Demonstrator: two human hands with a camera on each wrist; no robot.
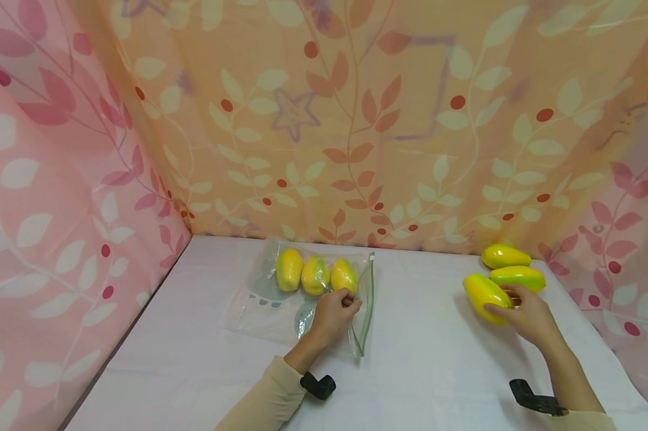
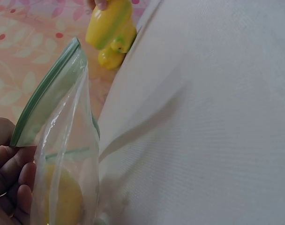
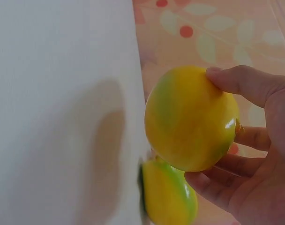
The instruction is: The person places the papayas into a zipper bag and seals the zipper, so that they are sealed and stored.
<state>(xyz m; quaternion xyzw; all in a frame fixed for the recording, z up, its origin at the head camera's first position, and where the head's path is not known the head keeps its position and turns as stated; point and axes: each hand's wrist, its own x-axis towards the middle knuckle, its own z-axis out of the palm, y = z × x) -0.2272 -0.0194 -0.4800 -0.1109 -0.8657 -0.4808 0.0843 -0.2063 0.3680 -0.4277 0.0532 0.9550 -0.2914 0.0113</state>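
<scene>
A: What's the biggest thing there?
B: The leaf-patterned cloth hung behind and at both sides. Then the white tabletop.

A: And on that?
B: A clear bag, lying left of the middle, its mouth facing right, the green seal parted.

A: The hands?
B: Well apart. The left hand pinches the bag's edge by the seal. The right hand has its thumb and fingers around a yellow-green fruit, lifted off the tabletop.

A: Where are the other fruits?
B: Three bagged fruits sit in a row along the far side. Two loose fruits lie side by side at the far right, near the held one.

A: Anything smaller?
B: A black wrist mount on each arm.
</scene>
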